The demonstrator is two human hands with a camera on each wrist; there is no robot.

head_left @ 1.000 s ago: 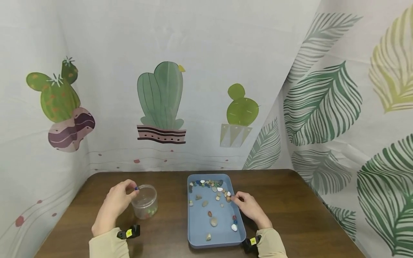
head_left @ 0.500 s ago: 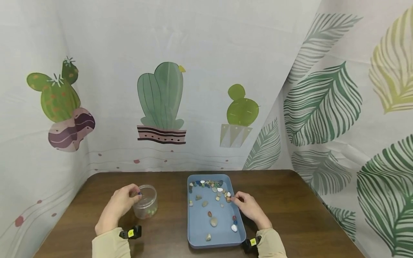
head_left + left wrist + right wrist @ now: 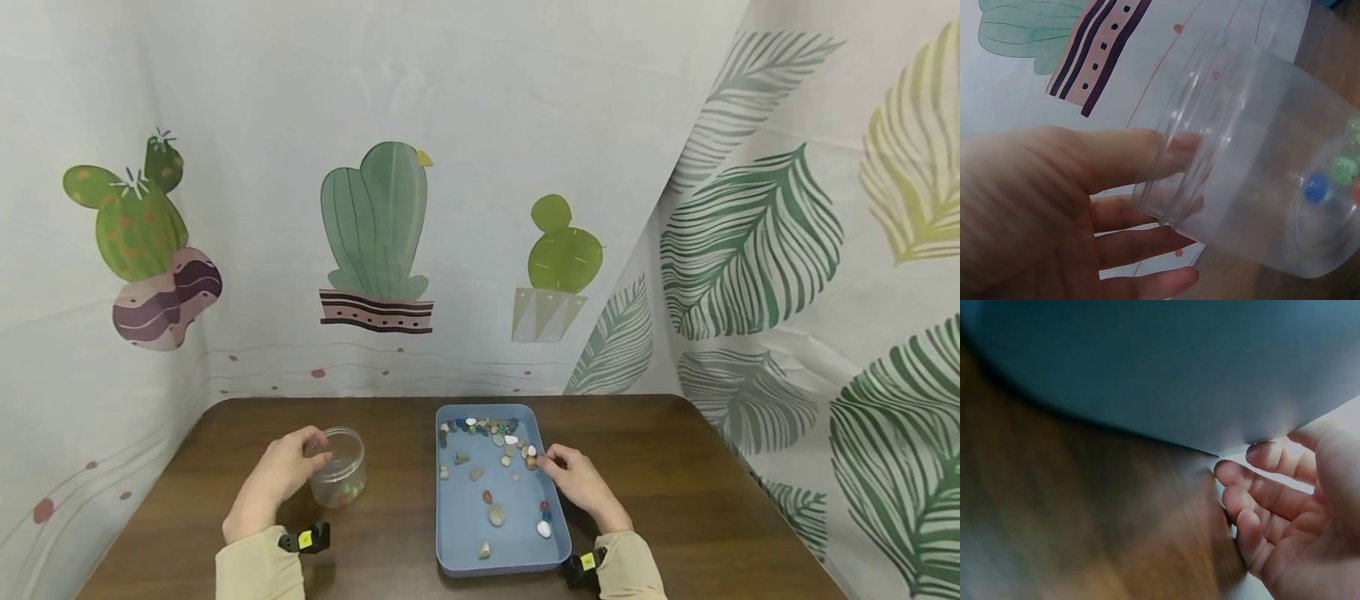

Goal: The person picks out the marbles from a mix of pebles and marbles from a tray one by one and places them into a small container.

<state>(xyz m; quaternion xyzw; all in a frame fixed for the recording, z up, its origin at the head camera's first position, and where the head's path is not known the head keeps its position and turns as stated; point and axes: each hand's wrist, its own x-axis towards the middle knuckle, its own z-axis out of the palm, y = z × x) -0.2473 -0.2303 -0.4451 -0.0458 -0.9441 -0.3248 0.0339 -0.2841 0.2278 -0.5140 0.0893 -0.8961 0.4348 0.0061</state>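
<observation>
Reaching to the rim of the clear jar (image 3: pixel 352 463), the left hand (image 3: pixel 277 475) in the head view holds thumb and forefinger apart, nothing visible between them; the step in hand looks like a release inside, and the next move seems to call for lifting clear. The blue tray (image 3: pixel 459 527), apart on the table (image 3: pixel 397 533), holds pebbles (image 3: pixel 497 515), and the right hand (image 3: pixel 581 483) is at its right rim. In the left wrist view, a blue bead (image 3: pixel 1316 189) and a green bead (image 3: pixel 1344 169) lie near the jar's base, the fingers relaxed about its mouth. In the right wrist view, fingers curl beside the tray wall; whether they grasp anything is hidden.
</observation>
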